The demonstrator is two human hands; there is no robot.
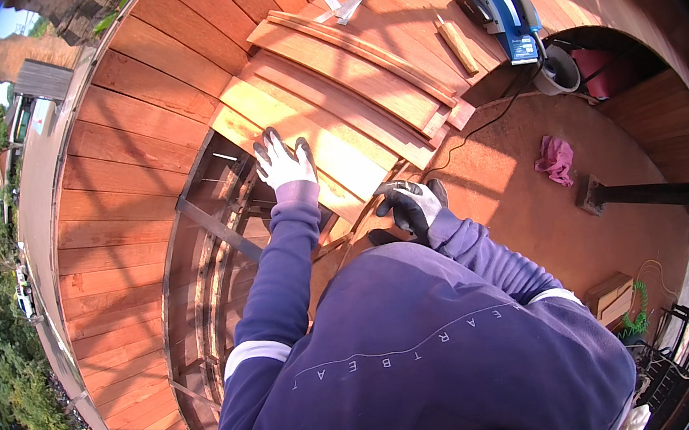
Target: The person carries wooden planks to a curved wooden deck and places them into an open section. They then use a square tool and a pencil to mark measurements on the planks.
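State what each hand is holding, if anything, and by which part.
The left hand rests spread on the sunlit board, with no grip visible. Whether the right hand, near the board's end, holds anything cannot be told.

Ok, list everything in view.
Power planer: one, blue, upper right
Pointed wooden piece: one, tan, left of planer
Metal strips: about two, silver, beyond boards
Loose boards: several, reddish, upper centre
Bucket: one, grey, below planer
Cloth: one, pink, on floor
Post: one, black, right
Coiled hose: one, green, lower right
Slatted wall: one, reddish, left
Trees: many, green, outside left
Left hand: one, white-and-black gloved, on board
Right hand: one, gloved likewise, near boards
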